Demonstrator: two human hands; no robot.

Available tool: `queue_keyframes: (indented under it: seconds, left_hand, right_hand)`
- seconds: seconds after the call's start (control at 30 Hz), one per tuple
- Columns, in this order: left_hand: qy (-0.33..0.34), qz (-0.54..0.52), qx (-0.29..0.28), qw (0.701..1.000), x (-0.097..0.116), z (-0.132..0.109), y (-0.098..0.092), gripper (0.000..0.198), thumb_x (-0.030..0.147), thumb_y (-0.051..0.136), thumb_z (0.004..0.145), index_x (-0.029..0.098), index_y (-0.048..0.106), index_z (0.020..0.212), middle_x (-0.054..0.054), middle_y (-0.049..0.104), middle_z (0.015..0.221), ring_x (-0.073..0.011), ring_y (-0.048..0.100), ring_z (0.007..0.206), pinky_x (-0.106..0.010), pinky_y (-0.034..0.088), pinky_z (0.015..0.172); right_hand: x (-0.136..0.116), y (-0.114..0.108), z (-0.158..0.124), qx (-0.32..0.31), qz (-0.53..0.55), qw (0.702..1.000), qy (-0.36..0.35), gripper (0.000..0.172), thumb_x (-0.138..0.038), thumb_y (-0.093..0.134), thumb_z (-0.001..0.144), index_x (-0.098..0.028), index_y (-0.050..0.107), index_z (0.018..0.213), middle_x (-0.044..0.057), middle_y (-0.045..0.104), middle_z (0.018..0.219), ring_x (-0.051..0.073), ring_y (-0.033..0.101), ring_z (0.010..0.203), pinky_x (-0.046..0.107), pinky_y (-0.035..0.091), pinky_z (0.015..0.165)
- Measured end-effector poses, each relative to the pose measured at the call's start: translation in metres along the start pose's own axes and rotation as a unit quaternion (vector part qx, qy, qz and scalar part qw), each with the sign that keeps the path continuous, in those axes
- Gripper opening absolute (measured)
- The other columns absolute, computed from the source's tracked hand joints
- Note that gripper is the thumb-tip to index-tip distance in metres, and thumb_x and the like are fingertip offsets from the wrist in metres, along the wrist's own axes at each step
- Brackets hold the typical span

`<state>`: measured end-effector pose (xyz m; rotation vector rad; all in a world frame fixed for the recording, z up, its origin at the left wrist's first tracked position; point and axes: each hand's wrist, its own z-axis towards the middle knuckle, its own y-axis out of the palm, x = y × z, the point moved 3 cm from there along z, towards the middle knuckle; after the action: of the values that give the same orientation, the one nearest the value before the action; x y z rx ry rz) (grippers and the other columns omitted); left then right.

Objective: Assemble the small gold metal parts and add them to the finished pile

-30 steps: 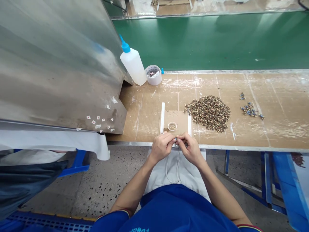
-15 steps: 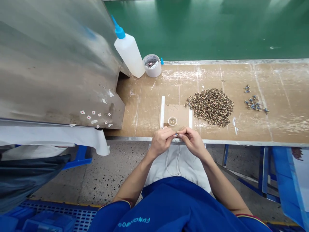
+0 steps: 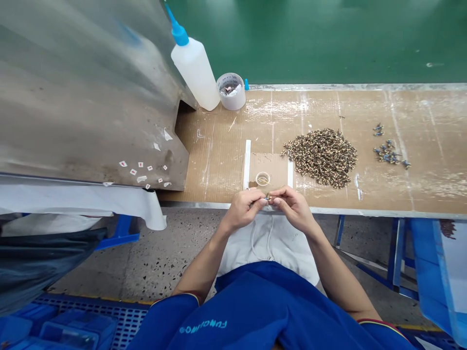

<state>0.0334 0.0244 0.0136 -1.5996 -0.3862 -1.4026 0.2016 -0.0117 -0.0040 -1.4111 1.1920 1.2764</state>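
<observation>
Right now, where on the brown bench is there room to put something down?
Bare board shows right of the blue-tipped parts and between the tape roll and the speckled heap. It's crowded by the small clear cup, where the left hand and right hand pinch a tiny part.

The left hand [image 3: 242, 210] and right hand [image 3: 294, 209] pinch a small metal part [image 3: 268, 197] above the edge of a brown-covered workbench [image 3: 430, 121]. From the hands: a small clear cup [image 3: 262, 179] at 12 o'clock, a heap of speckled small parts [image 3: 321, 158] at 1 o'clock, bluish small parts [image 3: 388, 154] at 2 o'clock, a blue-capped plastic bottle [image 3: 193, 68] at 11 o'clock.
</observation>
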Motion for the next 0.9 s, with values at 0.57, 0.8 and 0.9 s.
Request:
queue_keyframes:
  seconds: [0.57,0.8,0.9]
  left_hand:
    - [-0.283,-0.563,0.013,0.776,0.048,-0.018,-0.011,0.045,0.040,0.042,0.101,0.021,0.030,0.063,0.004,0.019,0.054,-0.0110,0.021,0.048,-0.024,0.028,0.042]
    - [-0.308,-0.691,-0.043,0.653,0.060,-0.014,0.016,0.038,0.028,0.051,0.099,0.016,0.041,0.064,0.005,0.026,0.054,-0.0082,0.027,0.049,-0.016,0.034,0.046]
    - [-0.316,-0.702,-0.073,0.634,0.060,-0.012,0.027,0.037,0.028,0.050,0.099,0.016,0.043,0.065,0.005,0.026,0.054,-0.0081,0.027,0.048,-0.015,0.033,0.046]
  right_hand:
    - [-0.001,-0.001,-0.005,0.048,0.010,0.999,-0.015,0.041,-0.062,0.059,0.093,-0.021,0.065,0.100,0.004,0.070,0.083,0.015,0.066,0.069,0.028,0.057,0.061]
    - [-0.035,0.000,-0.016,0.020,0.021,0.997,-0.070,0.034,-0.051,0.060,0.097,-0.023,0.063,0.116,0.007,0.072,0.100,0.016,0.070,0.084,0.030,0.059,0.076]
    - [-0.048,-0.002,-0.019,0.022,0.011,0.997,-0.069,0.028,-0.048,0.062,0.097,-0.023,0.066,0.107,0.005,0.071,0.095,0.015,0.070,0.082,0.028,0.059,0.074]
